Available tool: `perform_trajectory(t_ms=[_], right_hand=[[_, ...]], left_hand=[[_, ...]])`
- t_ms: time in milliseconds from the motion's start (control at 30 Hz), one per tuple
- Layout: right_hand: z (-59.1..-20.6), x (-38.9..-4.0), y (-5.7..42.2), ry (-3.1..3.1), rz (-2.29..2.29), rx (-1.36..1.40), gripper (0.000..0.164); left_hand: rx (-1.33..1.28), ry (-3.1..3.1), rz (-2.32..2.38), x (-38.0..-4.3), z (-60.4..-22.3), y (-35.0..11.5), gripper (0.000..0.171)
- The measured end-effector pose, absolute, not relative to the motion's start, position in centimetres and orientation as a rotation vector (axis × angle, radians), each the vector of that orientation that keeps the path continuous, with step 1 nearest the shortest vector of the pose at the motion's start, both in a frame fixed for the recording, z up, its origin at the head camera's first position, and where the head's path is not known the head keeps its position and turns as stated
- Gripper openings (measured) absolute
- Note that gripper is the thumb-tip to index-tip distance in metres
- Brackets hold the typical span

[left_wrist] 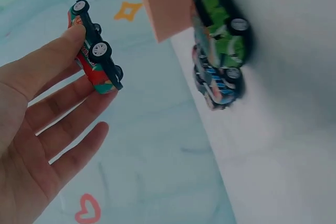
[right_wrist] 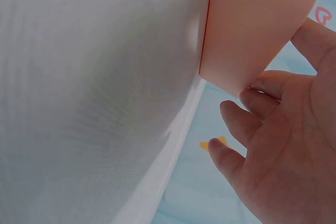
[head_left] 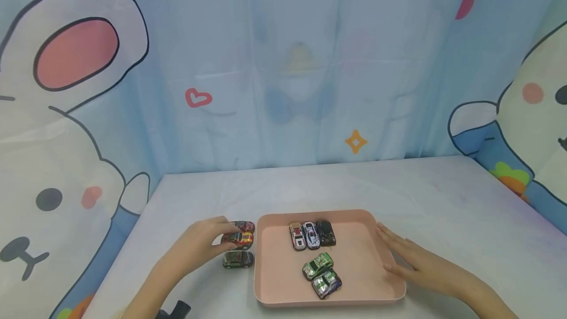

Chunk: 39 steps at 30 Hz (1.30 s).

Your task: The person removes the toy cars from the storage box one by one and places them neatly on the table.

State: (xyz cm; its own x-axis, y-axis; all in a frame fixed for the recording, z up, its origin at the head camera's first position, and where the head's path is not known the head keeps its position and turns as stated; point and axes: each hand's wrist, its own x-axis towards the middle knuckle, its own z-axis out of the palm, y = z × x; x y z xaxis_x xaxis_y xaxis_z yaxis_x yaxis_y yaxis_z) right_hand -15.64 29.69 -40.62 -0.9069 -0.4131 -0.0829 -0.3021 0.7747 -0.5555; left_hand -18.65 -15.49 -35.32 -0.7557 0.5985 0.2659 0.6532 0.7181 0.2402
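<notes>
My left hand point(head_left: 199, 242) pinches a red-and-yellow toy car point(head_left: 243, 240) between thumb and fingers, just left of the tray. In the left wrist view this car point(left_wrist: 92, 59) is held up off the table with its wheels turned sideways. Beside it on the cloth are a dark green toy car point(head_left: 238, 259) and a dark red one point(head_left: 246, 225). The pink tray point(head_left: 283, 295) lies to the right. My right hand point(head_left: 421, 265) touches the tray's right rim, fingers extended; the right wrist view has the fingertips against the tray's outer wall point(right_wrist: 252, 30).
Inside the tray, a white-and-red car point(head_left: 298, 236), a white-and-blue car point(head_left: 311, 235) and a black car point(head_left: 326, 233) form a row. Nearer lie a green car point(head_left: 317, 266) and a silver-green car point(head_left: 327, 283). A printed curtain point(head_left: 288, 112) hangs behind the white-covered table point(head_left: 354, 186).
</notes>
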Motion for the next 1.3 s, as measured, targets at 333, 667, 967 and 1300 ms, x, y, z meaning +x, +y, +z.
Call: perform_trajectory(t_ms=[333, 667, 967, 1300], right_hand=[[-40.4, -15.7, 29.7, 2.758, -0.829, -0.573, 0.078], [-40.4, -15.8, 29.6, 2.747, -0.817, -0.523, 0.079], [-40.4, -15.8, 29.6, 2.747, -0.813, -0.506, 0.08], [-40.5, -15.8, 29.7, 2.753, -0.816, -0.522, 0.08]], left_hand=[[-0.958, -2.839, -0.471, -16.4, -37.2, -16.6, 0.024], [-0.974, -2.899, -0.392, -16.0, -39.2, -15.8, 0.025], [-0.95, -2.979, -0.361, -16.0, -39.5, -15.4, 0.023], [-0.991, -2.974, -0.353, -16.1, -39.6, -15.1, 0.022]])
